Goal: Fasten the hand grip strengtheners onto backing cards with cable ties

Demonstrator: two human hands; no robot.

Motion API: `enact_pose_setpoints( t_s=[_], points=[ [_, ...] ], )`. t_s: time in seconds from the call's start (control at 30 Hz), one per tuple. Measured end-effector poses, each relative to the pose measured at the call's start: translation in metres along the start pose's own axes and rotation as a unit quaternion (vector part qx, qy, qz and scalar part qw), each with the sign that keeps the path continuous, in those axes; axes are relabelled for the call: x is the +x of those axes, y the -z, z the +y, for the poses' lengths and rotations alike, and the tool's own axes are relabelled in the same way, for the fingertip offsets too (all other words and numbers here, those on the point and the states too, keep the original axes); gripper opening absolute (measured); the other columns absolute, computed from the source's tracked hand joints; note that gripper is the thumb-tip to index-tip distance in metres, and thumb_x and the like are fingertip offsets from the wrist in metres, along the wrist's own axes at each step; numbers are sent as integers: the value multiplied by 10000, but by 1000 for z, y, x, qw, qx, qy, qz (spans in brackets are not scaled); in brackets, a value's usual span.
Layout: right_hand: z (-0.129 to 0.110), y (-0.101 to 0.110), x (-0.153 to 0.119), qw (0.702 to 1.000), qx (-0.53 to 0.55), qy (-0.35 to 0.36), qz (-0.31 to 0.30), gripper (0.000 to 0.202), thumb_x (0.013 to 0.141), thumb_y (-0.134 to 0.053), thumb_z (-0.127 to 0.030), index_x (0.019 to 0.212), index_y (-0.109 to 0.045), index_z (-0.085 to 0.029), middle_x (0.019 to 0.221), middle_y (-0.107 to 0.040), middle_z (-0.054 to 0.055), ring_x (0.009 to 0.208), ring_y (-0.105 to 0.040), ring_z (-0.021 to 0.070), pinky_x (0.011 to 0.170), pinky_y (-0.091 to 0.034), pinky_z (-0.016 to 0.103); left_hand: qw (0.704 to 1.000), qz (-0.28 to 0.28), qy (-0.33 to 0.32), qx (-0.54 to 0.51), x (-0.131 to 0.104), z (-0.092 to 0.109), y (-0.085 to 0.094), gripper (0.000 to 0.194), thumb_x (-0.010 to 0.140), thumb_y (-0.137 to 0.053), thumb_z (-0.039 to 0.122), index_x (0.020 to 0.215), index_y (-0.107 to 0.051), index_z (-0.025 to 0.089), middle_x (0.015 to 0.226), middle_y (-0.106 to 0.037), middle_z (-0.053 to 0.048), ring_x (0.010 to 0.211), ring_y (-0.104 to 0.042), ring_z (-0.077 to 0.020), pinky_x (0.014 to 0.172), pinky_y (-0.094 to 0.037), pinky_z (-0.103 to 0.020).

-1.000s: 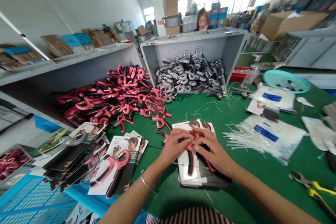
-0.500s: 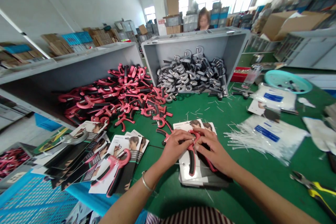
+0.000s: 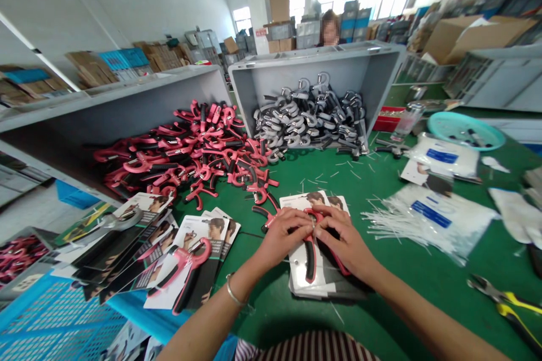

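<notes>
A red and black hand grip [image 3: 310, 262] lies on a stack of printed cards [image 3: 324, 282] in front of me, its handles pointing towards me. My left hand [image 3: 288, 234] closes on its upper left part, and my right hand [image 3: 341, 237] closes on the upper right part. The fingertips of both hands nearly meet at the grip's spring, and whatever small thing they pinch there is hidden. Just left of my left hand lies another red grip [image 3: 265, 214]. A further red grip [image 3: 182, 271] rests on cards [image 3: 215, 242] at the left.
Tipped grey bins hold red grips [image 3: 203, 149] and grey grips [image 3: 305, 118]. White ties [image 3: 393, 225] and plastic bags [image 3: 444, 220] lie at right, with pliers [image 3: 503, 299] nearer me and a turquoise tray [image 3: 466, 130] behind. A person [image 3: 329, 28] is beyond the bins.
Both hands stay at the top of the grip, with only slight finger movement. The grip and cards have hardly moved.
</notes>
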State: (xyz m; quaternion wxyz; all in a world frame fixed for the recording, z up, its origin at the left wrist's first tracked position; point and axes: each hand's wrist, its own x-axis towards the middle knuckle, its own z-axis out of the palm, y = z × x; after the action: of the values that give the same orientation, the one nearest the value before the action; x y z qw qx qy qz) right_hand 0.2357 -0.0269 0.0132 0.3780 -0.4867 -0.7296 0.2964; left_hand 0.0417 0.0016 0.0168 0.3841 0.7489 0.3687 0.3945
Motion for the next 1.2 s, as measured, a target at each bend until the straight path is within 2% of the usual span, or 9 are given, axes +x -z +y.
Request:
enact_pose_setpoints(
  t_s=[0.1, 0.2, 0.37, 0.5, 0.63, 0.73, 0.8, 1.03, 1.2],
  points=[
    [4, -4, -1, 1000, -15, 7, 12, 147, 950, -539, -318, 883, -655, -257, 1320, -580, 23, 1286, -445, 247, 1093, -295, 482, 1000, 4, 26, -10, 4, 6, 4, 147, 921, -604, 281, 887, -713, 188, 913, -711, -45, 922, -626, -188, 883, -442, -336],
    [7, -6, -1, 999, -34, 17, 30, 132, 952, -534, -292, 1043, -627, -271, 1329, -565, 36, 1290, -439, 243, 1093, -300, 475, 994, 30, -6, 108, 1, 22, -2, 145, 917, -598, 269, 823, -672, 187, 840, -680, -34, 883, -599, -199, 855, -432, -356],
    [10, -12, 0, 998, -22, 40, 42, 195, 956, -520, -252, 1142, -573, -273, 1289, -602, 44, 1295, -445, 238, 1079, -307, 469, 931, -27, -148, 333, -28, 40, -36, 184, 933, -473, 167, 864, -643, 147, 916, -655, -93, 899, -547, -232, 874, -408, -419],
    [9, -12, 2, 998, -24, 40, 46, 159, 939, -538, -251, 1088, -593, -258, 1284, -602, 51, 1277, -454, 251, 1073, -309, 481, 890, -86, -188, 406, -47, 37, -52, 172, 919, -468, 127, 879, -635, 145, 885, -638, -80, 890, -547, -229, 918, -411, -424],
    [-4, 6, -11, 998, -31, 22, 52, 116, 965, -518, -290, 1018, -612, -248, 1212, -617, 52, 1180, -499, 243, 1019, -364, 448, 914, 5, -80, 397, -63, 44, -40, 324, 913, -584, 384, 1147, -589, 159, 1158, -608, -121, 1104, -515, -289, 989, -386, -482],
    [-22, 21, -31, 993, -97, 52, -52, 136, 986, -492, -280, 1002, -621, -240, 1015, -658, 48, 1015, -535, 232, 909, -419, 403, 915, 75, 44, 394, -79, 48, -28, 646, 765, -695, 589, 1194, -542, 130, 1159, -571, -162, 1066, -515, -342, 911, -424, -524],
    [-33, 23, -41, 972, -184, 84, -122, 122, 963, -532, -271, 987, -640, -217, 923, -655, 64, 930, -532, 250, 851, -426, 418, 917, 64, 80, 385, -87, 48, -25, 560, 778, -695, 552, 1119, -561, 129, 1060, -579, -139, 980, -537, -318, 862, -450, -502],
    [-45, -13, -38, 875, -436, 179, -112, 142, 835, -585, -40, 828, -678, -147, 849, -684, 126, 888, -562, 311, 808, -424, 475, 946, 33, 70, 316, -88, 45, -14, 76, 877, -547, 177, 921, -608, 168, 909, -590, -79, 898, -581, -249, 842, -482, -417],
    [-43, -20, -34, 893, -416, 155, -79, 160, 814, -601, -93, 923, -684, -176, 916, -708, 113, 917, -590, 318, 832, -439, 483, 975, -29, -16, 219, -90, 17, 9, 219, 903, -497, 109, 997, -666, 210, 905, -668, -58, 859, -644, -184, 778, -524, -271]
  ],
)
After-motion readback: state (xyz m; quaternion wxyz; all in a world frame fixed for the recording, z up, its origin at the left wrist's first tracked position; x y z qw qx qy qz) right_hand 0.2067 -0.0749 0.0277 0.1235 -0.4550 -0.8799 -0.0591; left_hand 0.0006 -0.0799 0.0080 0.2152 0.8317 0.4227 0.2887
